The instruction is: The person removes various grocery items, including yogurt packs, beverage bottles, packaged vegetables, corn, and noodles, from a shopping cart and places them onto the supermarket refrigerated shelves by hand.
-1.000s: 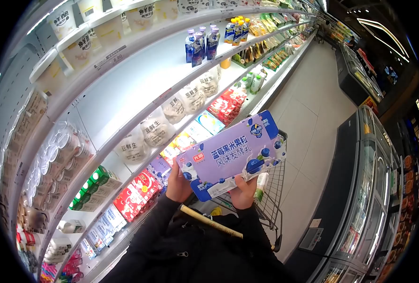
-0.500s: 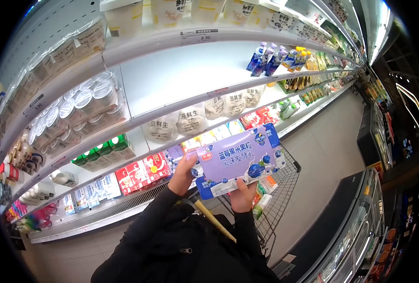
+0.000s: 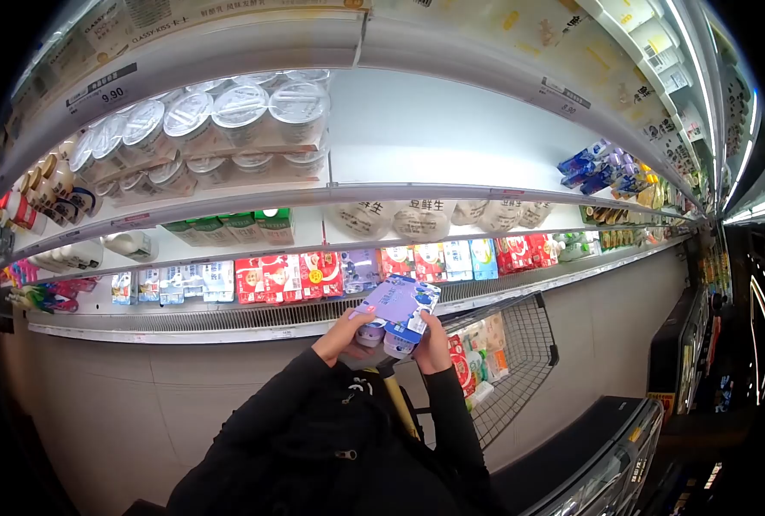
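Note:
Between my two hands is a purple-and-blue yogurt multipack (image 3: 398, 303) with blueberries printed on its sleeve. It is tilted so that the round cup ends show at the near side. My left hand (image 3: 345, 335) grips the left edge with the thumb on top. My right hand (image 3: 435, 346) is closed on the right edge, fingers partly hidden. Beyond the pack, on the bottom shelf, stand similar purple packs (image 3: 360, 270), with red cartons (image 3: 288, 277) to their left.
A wire shopping cart (image 3: 520, 378) with several packages stands right of my hands. A refrigerated shelf unit (image 3: 520, 194) spans the front, holding clear-lidded cups (image 3: 189, 113) and round white bags (image 3: 421, 219). A dark display case (image 3: 589, 456) is at the lower right.
The yogurt multipack has tipped from its broad printed face towards me to a lower, flatter angle that shows the cups. My view has turned, levelling the shelves.

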The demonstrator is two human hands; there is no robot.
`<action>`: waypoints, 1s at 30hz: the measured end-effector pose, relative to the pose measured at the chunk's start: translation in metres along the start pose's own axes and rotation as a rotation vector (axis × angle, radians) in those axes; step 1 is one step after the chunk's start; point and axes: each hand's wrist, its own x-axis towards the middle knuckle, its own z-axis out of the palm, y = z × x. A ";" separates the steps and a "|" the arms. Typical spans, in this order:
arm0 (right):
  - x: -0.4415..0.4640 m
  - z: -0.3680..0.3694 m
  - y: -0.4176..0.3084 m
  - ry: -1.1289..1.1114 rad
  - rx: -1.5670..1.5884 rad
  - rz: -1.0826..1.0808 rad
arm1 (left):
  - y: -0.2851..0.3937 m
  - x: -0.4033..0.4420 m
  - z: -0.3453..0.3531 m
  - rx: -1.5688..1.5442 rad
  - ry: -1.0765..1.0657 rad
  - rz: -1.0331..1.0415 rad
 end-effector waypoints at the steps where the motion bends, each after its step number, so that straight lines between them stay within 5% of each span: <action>1: 0.009 0.000 0.004 -0.001 -0.066 0.012 | -0.003 0.001 -0.003 -0.015 0.006 -0.003; 11: 0.046 0.001 0.010 -0.081 -0.128 0.270 | -0.016 0.010 -0.025 -0.160 0.157 0.090; 14: 0.045 -0.005 0.003 0.197 0.048 0.204 | -0.005 -0.002 -0.037 -0.018 0.134 0.337; 18: 0.027 0.001 -0.034 -0.134 0.029 0.127 | 0.018 -0.006 -0.068 -0.118 0.090 0.343; 22: 0.005 -0.014 -0.049 -0.226 -0.120 0.169 | 0.027 0.016 -0.088 -0.179 -0.022 0.250; 26: -0.023 0.010 -0.050 -0.050 -0.123 0.075 | 0.027 0.025 -0.061 -0.469 0.005 0.303; 30: -0.037 0.034 -0.040 0.223 -0.208 -0.071 | -0.014 0.036 -0.050 -0.860 -0.084 0.046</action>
